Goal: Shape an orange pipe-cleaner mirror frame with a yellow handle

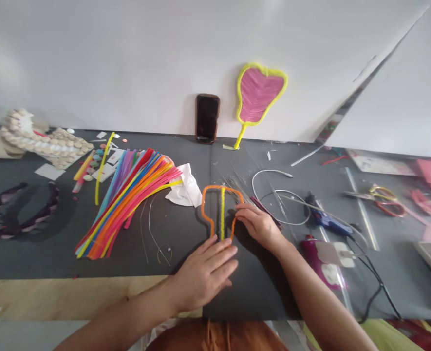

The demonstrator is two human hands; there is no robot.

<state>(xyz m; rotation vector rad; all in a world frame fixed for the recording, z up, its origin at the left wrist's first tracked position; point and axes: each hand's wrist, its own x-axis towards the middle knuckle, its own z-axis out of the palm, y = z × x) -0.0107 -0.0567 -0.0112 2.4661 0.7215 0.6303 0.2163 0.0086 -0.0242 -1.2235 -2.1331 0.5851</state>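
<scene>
An orange pipe cleaner (pixel 202 206) is bent into an outline on the dark table, with a yellow pipe cleaner (pixel 222 209) running straight down its middle. My left hand (pixel 206 273) lies over the lower ends of both, its fingers stretched out and covering them. On the outline's right side, my right hand (pixel 257 224) is closed at the orange pipe cleaner, fingertips touching its bend. Just left of the outline is a crumpled white tissue (pixel 186 187). A bundle of coloured pipe cleaners (pixel 127 204) lies farther left.
Against the wall lean a phone (pixel 207 119) and a pink shape edged in yellow (pixel 261 95). To the right are coiled wire (pixel 253 185), thin rods, a blue glue gun (pixel 328 219), scissors (pixel 378 196) and cables. A dark headband (pixel 21 214) lies far left.
</scene>
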